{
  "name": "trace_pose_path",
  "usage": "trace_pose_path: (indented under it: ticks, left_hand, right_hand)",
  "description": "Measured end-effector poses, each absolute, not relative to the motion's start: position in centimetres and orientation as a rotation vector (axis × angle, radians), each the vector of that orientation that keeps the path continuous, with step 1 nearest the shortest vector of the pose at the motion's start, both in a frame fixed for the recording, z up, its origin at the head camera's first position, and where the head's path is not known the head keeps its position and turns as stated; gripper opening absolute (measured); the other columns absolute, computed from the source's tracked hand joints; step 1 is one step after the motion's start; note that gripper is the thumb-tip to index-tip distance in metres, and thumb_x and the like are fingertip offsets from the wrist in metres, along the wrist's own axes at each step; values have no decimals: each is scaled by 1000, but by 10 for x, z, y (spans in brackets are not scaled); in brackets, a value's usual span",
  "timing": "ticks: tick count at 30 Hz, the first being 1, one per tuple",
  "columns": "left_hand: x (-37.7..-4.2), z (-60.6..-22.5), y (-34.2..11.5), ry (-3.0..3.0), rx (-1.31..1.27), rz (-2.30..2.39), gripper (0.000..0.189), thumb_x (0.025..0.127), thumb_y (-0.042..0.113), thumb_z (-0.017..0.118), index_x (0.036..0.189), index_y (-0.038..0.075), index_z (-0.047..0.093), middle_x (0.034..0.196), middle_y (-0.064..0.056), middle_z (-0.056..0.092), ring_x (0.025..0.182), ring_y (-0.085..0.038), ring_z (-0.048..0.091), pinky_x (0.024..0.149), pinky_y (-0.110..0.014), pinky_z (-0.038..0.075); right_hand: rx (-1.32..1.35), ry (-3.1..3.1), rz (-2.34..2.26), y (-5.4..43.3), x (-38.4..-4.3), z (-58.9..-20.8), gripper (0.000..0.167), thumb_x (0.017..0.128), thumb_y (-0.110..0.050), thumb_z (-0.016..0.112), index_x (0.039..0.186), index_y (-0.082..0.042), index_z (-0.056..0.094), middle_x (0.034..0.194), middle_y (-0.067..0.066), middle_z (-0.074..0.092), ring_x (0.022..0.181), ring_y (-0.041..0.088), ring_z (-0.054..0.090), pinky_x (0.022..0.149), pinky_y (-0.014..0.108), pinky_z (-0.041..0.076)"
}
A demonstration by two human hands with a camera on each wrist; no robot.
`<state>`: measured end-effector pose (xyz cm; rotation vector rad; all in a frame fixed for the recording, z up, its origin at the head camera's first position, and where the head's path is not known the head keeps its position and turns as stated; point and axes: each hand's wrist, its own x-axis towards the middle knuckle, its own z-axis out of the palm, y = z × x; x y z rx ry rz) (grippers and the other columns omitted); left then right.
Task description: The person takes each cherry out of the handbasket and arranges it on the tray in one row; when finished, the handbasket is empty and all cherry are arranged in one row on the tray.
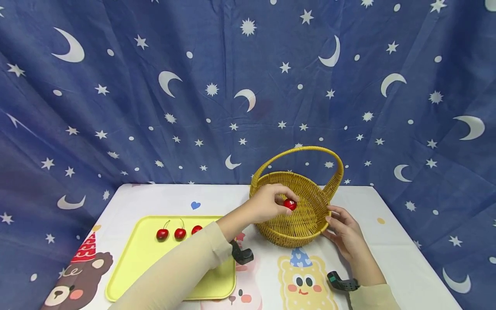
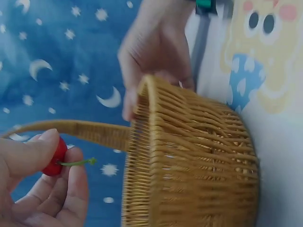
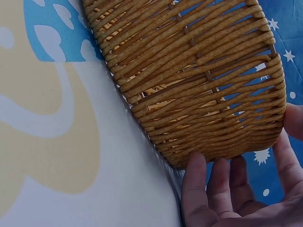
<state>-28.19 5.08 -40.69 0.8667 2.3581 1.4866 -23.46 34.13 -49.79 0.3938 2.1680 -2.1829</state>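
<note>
My left hand (image 1: 269,201) pinches a red cherry (image 1: 290,204) between thumb and fingers, over the opening of a yellow-brown wicker basket (image 1: 284,241). In the left wrist view, the green stem (image 2: 78,162) of that cherry points toward the basket. At the basket's right side, my right hand (image 1: 346,234) grips the rim. The right wrist view has its fingers (image 3: 220,182) against the woven outer wall (image 3: 203,109). The basket stands upright with its arched handle (image 1: 306,148) raised, and the part of its inside that shows holds no fruit.
Left of the basket lies a yellow tray (image 1: 131,267), partly covered by the left sleeve (image 1: 182,267). Three cherries show on it: one at left (image 1: 162,234), a middle one (image 1: 180,234) and a third (image 1: 196,229) beside the sleeve. A blue star-patterned curtain (image 1: 217,86) hangs behind the table.
</note>
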Motion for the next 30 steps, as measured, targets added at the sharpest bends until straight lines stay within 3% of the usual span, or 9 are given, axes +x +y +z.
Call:
trace_pose_path:
  ticks: [6, 12, 17, 24, 30]
  left_hand:
    - [-253, -397, -9, 2333, 844, 1532, 32, 91, 0, 83, 116, 20, 80, 122, -1, 73, 101, -14, 76, 81, -26, 60]
    - [-235, -410, -86, 2493, 664, 1507, 32, 88, 2, 84, 114, 21, 80, 110, -1, 77, 90, -17, 72, 68, -28, 59]
    - [-222, -422, -157, 2568, 430, 1521, 32, 89, 1, 84, 119, 11, 77, 108, -9, 78, 83, -15, 70, 59, -27, 54]
    - [-207, -439, -236, 2673, 119, 1464, 41, 91, 6, 83, 130, 1, 71, 96, -14, 81, 77, -18, 74, 65, -30, 56]
    - [-207, -460, -272, 2808, -37, 1212, 43, 91, 13, 85, 130, 2, 72, 110, -15, 77, 76, -19, 67, 62, -30, 55]
  right_hand:
    - [404, 2150, -2206, 340, -235, -500, 41, 108, -18, 65, 147, -20, 55, 139, 0, 52, 113, 12, 65, 93, 30, 61]
    - [404, 2138, -2220, 338, -233, -501, 40, 107, -18, 66, 146, -20, 56, 135, -2, 54, 112, 12, 65, 93, 30, 61]
    - [391, 2131, -2219, 339, -234, -503, 42, 107, -19, 66, 148, -20, 55, 138, 0, 53, 112, 12, 65, 93, 30, 61]
    - [395, 2143, -2210, 340, -235, -501, 41, 108, -18, 65, 148, -20, 54, 138, 1, 54, 111, 13, 66, 93, 30, 61]
    - [397, 2150, -2208, 342, -235, -500, 41, 108, -19, 65, 148, -21, 54, 138, 0, 54, 112, 11, 65, 93, 30, 61]
